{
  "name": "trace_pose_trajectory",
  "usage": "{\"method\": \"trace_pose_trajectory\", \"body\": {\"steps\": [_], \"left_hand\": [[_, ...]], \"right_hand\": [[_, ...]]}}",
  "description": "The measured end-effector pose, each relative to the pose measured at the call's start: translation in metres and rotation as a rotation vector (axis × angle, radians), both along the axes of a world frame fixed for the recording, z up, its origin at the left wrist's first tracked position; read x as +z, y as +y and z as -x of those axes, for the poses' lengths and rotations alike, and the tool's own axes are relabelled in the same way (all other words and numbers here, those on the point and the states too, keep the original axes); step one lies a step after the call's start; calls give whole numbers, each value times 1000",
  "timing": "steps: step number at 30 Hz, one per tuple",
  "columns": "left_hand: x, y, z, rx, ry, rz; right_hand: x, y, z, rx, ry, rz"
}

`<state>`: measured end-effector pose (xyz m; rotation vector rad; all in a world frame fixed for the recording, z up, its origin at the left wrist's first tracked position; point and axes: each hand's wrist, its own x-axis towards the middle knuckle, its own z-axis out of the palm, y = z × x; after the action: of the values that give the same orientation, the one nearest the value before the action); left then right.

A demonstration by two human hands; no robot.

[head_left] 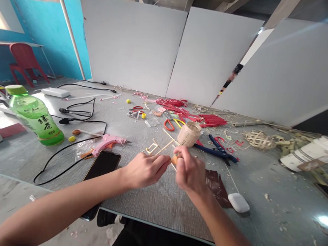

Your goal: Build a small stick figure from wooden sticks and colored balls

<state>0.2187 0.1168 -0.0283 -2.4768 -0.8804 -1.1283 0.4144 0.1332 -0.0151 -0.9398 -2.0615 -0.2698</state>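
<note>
Two bare hands met over a gray tabletop (152, 203) as I watched through the head camera, a small orange piece (174, 159) between their fingertips, just above the table's near middle. The left hand (146, 171) had its thumb and fingers pinched narrow at the piece's left edge; the right hand (190, 172) curled its fingers around the other side, hiding most of the shape from me. I could not tell how much of it each hand gripped.

Thin wooden sticks (166, 147) lay crossed just beyond the fingers, beside a little stick frame (151, 148). A beige jar (189, 135) stood close behind the right hand, with dark blue pliers (218, 149) to its right. Nearer the edge, a torn-edged brown sheet (217, 186) lay next to a white rounded case (238, 203).

On the left I saw a black phone (104, 163) partly behind the left forearm, a pink glue gun (109, 143) beyond it, and a green bottle (36, 116) farther out. Red strips (213, 120) were heaped toward the pale panels (130, 44) at the back.
</note>
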Motion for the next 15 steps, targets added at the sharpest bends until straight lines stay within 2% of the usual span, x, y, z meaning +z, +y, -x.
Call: {"method": "trace_pose_trajectory", "body": {"steps": [2, 4, 10, 15], "left_hand": [[3, -1, 1, -6, -59, 47], [6, -1, 2, -15, -81, 74], [11, -1, 6, -3, -44, 17], [11, -4, 4, -25, -5, -48]], "right_hand": [[-3, 5, -10, 60, 142, 114], [-4, 9, -18, 74, 200, 105], [12, 10, -11, 66, -41, -265], [22, 9, 2, 49, -236, -451]]}}
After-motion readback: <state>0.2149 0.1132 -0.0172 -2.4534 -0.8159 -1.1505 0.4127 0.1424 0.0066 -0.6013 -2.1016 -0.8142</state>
